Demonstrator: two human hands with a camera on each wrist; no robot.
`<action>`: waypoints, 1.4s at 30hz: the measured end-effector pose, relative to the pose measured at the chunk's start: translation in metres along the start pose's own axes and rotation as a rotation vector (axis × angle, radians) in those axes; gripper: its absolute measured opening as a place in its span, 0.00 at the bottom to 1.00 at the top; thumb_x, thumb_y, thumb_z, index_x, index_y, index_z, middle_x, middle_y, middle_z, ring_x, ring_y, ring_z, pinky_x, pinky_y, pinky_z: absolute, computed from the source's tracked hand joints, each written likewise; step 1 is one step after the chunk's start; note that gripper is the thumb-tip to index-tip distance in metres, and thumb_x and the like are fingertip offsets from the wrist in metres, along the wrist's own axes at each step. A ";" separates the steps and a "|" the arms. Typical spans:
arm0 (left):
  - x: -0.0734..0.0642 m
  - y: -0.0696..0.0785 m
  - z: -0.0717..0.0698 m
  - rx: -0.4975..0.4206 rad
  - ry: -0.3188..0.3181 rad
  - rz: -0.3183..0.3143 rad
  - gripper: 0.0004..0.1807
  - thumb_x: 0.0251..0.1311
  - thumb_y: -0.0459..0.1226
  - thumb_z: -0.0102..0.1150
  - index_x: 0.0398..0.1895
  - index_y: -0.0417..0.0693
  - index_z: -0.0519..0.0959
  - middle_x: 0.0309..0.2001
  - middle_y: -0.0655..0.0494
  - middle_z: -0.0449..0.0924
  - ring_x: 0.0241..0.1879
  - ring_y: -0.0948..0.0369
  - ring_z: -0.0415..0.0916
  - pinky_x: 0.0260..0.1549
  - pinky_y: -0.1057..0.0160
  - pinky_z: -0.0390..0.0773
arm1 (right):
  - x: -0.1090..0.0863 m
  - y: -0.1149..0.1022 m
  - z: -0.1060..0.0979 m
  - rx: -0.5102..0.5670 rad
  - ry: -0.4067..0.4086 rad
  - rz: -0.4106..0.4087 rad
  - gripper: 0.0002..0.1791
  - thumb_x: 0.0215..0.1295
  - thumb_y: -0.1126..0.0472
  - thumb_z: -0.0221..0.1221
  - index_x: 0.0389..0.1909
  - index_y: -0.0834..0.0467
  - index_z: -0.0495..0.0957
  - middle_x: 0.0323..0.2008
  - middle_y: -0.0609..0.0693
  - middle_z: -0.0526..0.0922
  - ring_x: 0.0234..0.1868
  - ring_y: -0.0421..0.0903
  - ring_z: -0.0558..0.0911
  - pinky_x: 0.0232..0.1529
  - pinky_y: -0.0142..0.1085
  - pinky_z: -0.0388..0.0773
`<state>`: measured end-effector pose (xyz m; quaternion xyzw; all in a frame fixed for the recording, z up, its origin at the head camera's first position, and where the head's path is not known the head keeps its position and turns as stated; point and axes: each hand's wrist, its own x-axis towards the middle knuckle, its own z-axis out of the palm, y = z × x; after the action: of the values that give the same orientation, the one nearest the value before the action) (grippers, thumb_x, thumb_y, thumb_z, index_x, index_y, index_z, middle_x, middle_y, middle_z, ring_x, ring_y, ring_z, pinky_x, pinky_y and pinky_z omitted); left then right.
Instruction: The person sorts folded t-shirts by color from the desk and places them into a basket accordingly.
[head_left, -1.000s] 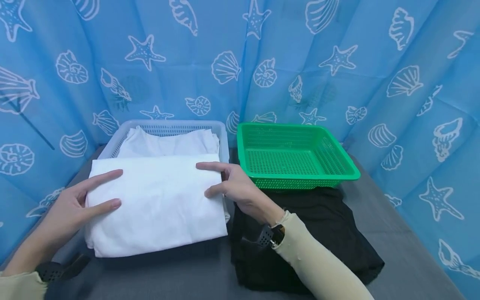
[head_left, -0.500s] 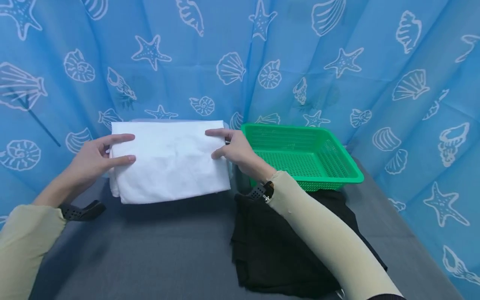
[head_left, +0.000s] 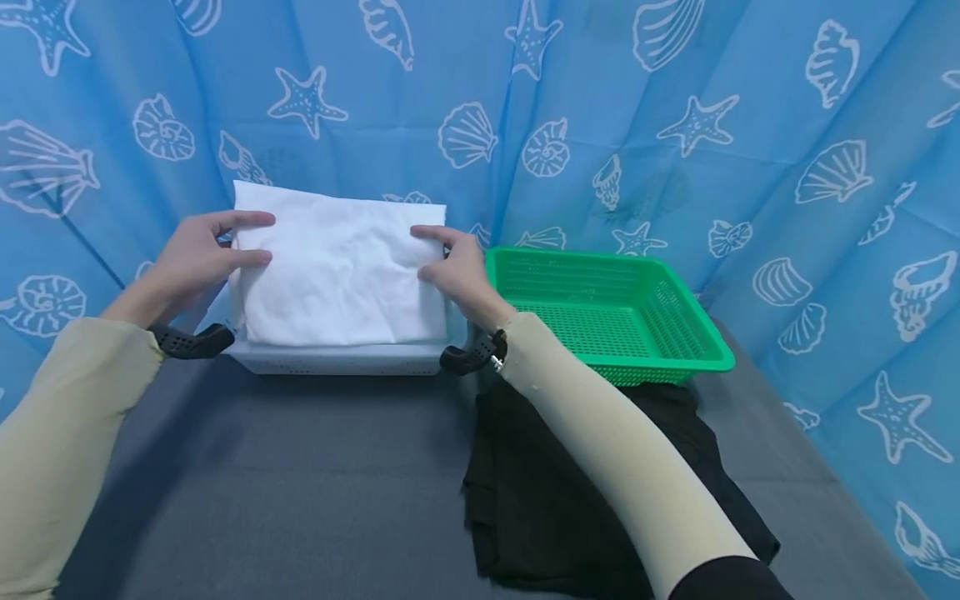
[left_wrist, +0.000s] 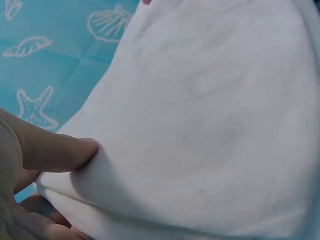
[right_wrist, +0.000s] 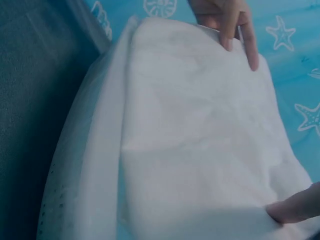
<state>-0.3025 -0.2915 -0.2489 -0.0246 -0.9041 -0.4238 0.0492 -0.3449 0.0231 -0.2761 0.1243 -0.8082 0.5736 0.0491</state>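
Note:
A folded white cloth (head_left: 341,275), perhaps a garment, spans the gap between both hands over the pale blue-white basket (head_left: 345,360). My left hand (head_left: 198,254) grips its left side, thumb on top and other fingers underneath, as the left wrist view shows at the thumb (left_wrist: 60,152). On the opposite side my right hand (head_left: 461,267) pinches the cloth's right edge. The cloth's near edge lies just inside the basket's front rim (head_left: 337,354), seen also along the basket wall (right_wrist: 82,165) in the right wrist view. Whatever is inside the basket is hidden beneath the cloth.
To the right stands a green perforated basket (head_left: 592,325) with nothing in it. Folded black cloth (head_left: 555,492) lies in front of it, partly under my right forearm. A blue shell-print curtain (head_left: 480,108) hangs behind the grey-covered table (head_left: 300,483).
Both hands have carried the white cloth away from me, from in front of the basket to over it. The basket's front wall, covered before, now shows. The green basket and black cloth stay put.

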 end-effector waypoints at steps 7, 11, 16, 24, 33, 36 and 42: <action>0.012 -0.003 0.000 -0.017 -0.047 -0.038 0.34 0.67 0.44 0.60 0.75 0.50 0.63 0.78 0.47 0.41 0.75 0.45 0.36 0.63 0.35 0.54 | 0.004 0.004 0.009 -0.023 0.049 0.036 0.37 0.46 0.81 0.61 0.57 0.48 0.82 0.65 0.49 0.70 0.63 0.47 0.68 0.51 0.40 0.76; 0.015 -0.007 -0.002 -0.014 -0.056 -0.058 0.35 0.68 0.43 0.60 0.75 0.48 0.61 0.77 0.44 0.42 0.74 0.43 0.38 0.63 0.34 0.53 | 0.008 0.007 0.011 -0.045 -0.015 0.054 0.35 0.49 0.80 0.61 0.59 0.50 0.81 0.66 0.50 0.69 0.62 0.47 0.68 0.50 0.39 0.74; 0.014 -0.016 -0.005 0.007 -0.182 -0.068 0.41 0.69 0.42 0.58 0.79 0.47 0.49 0.77 0.39 0.37 0.73 0.38 0.42 0.63 0.33 0.52 | 0.012 0.016 0.001 -0.344 -0.072 -0.046 0.31 0.53 0.76 0.56 0.60 0.59 0.78 0.61 0.57 0.75 0.40 0.47 0.74 0.27 0.35 0.69; -0.019 -0.016 0.019 -0.012 -0.065 -0.041 0.34 0.72 0.43 0.52 0.76 0.44 0.56 0.76 0.38 0.44 0.71 0.38 0.49 0.61 0.33 0.57 | -0.008 0.025 -0.039 -0.362 0.007 -0.093 0.22 0.60 0.71 0.54 0.56 0.59 0.80 0.55 0.55 0.78 0.33 0.44 0.78 0.28 0.36 0.74; -0.091 0.031 0.093 -0.127 -0.081 0.242 0.22 0.71 0.36 0.54 0.66 0.46 0.70 0.65 0.46 0.69 0.59 0.47 0.72 0.53 0.43 0.73 | -0.089 0.015 -0.113 -0.278 -0.035 -0.153 0.14 0.66 0.63 0.60 0.51 0.53 0.83 0.48 0.47 0.83 0.44 0.46 0.81 0.29 0.44 0.77; -0.107 0.038 0.123 -0.180 -0.218 0.270 0.21 0.70 0.34 0.55 0.65 0.47 0.71 0.64 0.49 0.70 0.58 0.51 0.73 0.54 0.47 0.74 | -0.116 0.016 -0.136 -0.271 -0.074 -0.177 0.12 0.68 0.60 0.60 0.51 0.53 0.83 0.47 0.47 0.83 0.42 0.46 0.81 0.32 0.44 0.78; -0.129 0.044 0.177 -0.217 -0.447 0.262 0.24 0.69 0.33 0.56 0.67 0.46 0.69 0.63 0.49 0.71 0.58 0.53 0.73 0.55 0.46 0.72 | -0.161 0.024 -0.179 -0.319 -0.167 -0.134 0.11 0.71 0.58 0.60 0.50 0.54 0.83 0.47 0.48 0.83 0.44 0.46 0.82 0.38 0.37 0.80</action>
<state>-0.1824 -0.1274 -0.3421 -0.2390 -0.8310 -0.4923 -0.0998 -0.2073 0.2221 -0.2736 0.2158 -0.8799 0.4215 0.0390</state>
